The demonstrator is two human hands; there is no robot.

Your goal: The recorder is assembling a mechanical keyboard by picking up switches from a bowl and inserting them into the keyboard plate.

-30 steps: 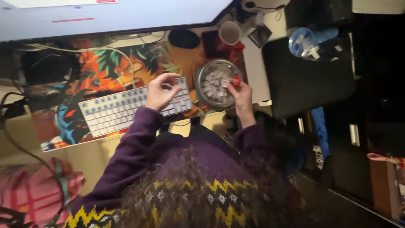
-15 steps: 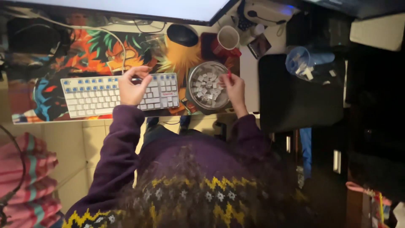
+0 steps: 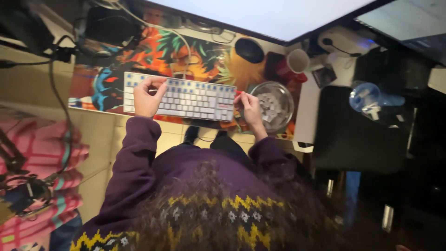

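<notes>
Your left hand pinched at the top rows of the white-and-blue mechanical keyboard on the colourful printed desk mat. Your right hand gripped its right end; whether it held anything, I couldn't tell. Loose pale keycaps lay in the round clear glass bowl just beside it, so the job looked partway done.

Beyond our work we see a black mouse and a red-and-white mug on the colourful illustrated desk mat, a monitor behind, and a pink plaid cloth lower left.

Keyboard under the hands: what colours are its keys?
The keyboard has white keys with a blue top row, seen in the head view.
</notes>
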